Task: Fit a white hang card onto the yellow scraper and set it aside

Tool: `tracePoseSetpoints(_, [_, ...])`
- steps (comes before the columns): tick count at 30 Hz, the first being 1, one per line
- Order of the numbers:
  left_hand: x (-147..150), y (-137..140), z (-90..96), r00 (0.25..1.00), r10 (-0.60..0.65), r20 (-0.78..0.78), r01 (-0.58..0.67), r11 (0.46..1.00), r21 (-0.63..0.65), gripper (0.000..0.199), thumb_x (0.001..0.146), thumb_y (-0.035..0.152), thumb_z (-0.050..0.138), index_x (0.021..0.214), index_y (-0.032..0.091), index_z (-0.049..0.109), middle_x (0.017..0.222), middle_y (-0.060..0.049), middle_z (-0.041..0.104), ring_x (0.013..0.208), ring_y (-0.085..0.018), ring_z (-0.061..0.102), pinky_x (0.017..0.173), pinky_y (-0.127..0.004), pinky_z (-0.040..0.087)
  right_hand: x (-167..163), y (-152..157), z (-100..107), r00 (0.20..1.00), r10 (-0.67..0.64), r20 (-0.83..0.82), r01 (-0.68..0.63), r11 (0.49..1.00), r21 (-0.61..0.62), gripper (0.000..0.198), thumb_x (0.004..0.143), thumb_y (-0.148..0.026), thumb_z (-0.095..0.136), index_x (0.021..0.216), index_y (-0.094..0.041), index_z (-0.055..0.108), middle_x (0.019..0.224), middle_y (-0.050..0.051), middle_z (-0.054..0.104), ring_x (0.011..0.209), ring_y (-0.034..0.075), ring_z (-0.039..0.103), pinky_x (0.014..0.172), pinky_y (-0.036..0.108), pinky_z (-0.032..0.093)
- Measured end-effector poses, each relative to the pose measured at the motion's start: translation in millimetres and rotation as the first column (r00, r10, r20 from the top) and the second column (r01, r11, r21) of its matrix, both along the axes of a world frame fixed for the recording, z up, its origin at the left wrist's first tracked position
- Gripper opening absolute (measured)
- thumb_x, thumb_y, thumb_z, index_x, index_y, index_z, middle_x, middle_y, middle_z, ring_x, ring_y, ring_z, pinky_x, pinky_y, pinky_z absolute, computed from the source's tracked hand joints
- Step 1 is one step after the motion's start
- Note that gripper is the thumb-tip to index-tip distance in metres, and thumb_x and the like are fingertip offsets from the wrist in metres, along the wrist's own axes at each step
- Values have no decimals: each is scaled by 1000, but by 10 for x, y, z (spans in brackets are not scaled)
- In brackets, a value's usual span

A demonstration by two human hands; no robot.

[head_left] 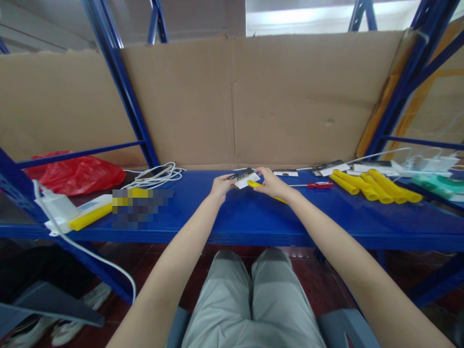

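Observation:
My left hand and my right hand meet over the blue shelf, both pinching a small white card with a black strip. A yellow tube lies under my right hand, which rests on it; most of the tube is hidden by the hand and wrist. My forearms reach in from the bottom of the view above my grey trousers.
Several yellow tubes lie at the right beside a red-handled screwdriver and more cards. White chargers and cables sit far right. A white cable coil, red plastic bag and yellow-white packages are left. Cardboard backs the shelf.

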State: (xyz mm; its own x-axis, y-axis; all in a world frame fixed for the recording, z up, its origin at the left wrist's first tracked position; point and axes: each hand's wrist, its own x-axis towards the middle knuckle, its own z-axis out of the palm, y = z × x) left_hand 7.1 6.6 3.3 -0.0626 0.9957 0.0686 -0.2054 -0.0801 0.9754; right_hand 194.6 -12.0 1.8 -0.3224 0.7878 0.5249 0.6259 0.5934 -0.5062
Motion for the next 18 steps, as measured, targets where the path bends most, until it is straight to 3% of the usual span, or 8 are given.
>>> tracePoseSetpoints(5, [-4, -66, 52, 998, 53, -14, -54, 997, -46, 41, 67, -6, 57, 104, 10, 66, 77, -8, 70, 69, -16, 68, 69, -29, 57, -48, -56, 33, 967, 122, 221, -133, 991, 33, 43, 74, -10, 55, 116, -18, 56, 107, 8, 57, 96, 19, 55, 91, 35, 41])
tracePoseSetpoints(10, [-33, -70, 84, 994, 109, 18, -108, 994, -35, 44, 68, -6, 56, 107, 12, 65, 82, -8, 70, 72, -17, 68, 67, -27, 57, -137, -92, 51, 956, 72, 284, -96, 993, 72, 42, 75, -10, 53, 116, -17, 59, 105, 10, 56, 93, 20, 55, 86, 35, 43])
tracePoseSetpoints(18, [-48, -75, 115, 984, 174, 28, -172, 984, -54, 47, 66, -4, 56, 109, 13, 64, 81, -7, 70, 68, -17, 68, 62, -26, 55, -193, -60, 15, 932, 72, 354, -109, 990, 87, 43, 79, -9, 49, 121, -17, 54, 116, 13, 58, 105, 23, 54, 93, 38, 39])
